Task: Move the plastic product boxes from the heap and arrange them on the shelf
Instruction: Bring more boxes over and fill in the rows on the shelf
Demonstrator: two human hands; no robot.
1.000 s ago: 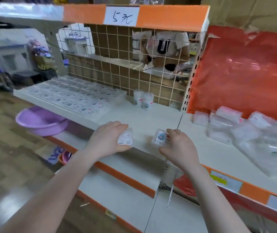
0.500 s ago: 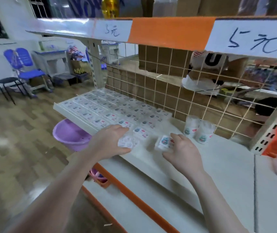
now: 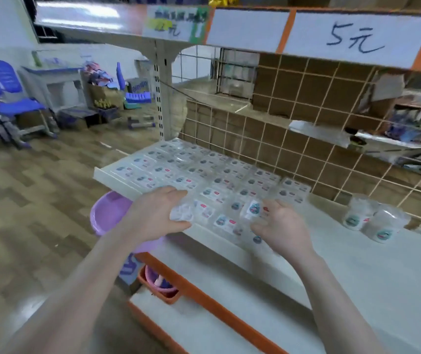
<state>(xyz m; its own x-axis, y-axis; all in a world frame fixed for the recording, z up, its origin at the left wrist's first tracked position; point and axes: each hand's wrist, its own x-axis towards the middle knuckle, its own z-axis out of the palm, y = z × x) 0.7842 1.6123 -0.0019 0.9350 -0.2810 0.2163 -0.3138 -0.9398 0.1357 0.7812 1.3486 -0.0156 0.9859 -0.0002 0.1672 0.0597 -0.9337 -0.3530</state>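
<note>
The left hand (image 3: 157, 215) grips a clear plastic product box (image 3: 182, 214); the right hand (image 3: 282, 227) pinches another labelled clear box (image 3: 253, 209) above the white shelf (image 3: 373, 272).

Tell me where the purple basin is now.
In the head view, the purple basin sits lower left, under the shelf's left end, beside the left hand.

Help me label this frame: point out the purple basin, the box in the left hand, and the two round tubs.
purple basin (image 3: 107, 213), head view, inner wall.
box in the left hand (image 3: 182, 213), head view, clear top.
round tubs (image 3: 383, 227), head view, nearer tub's side.
</note>
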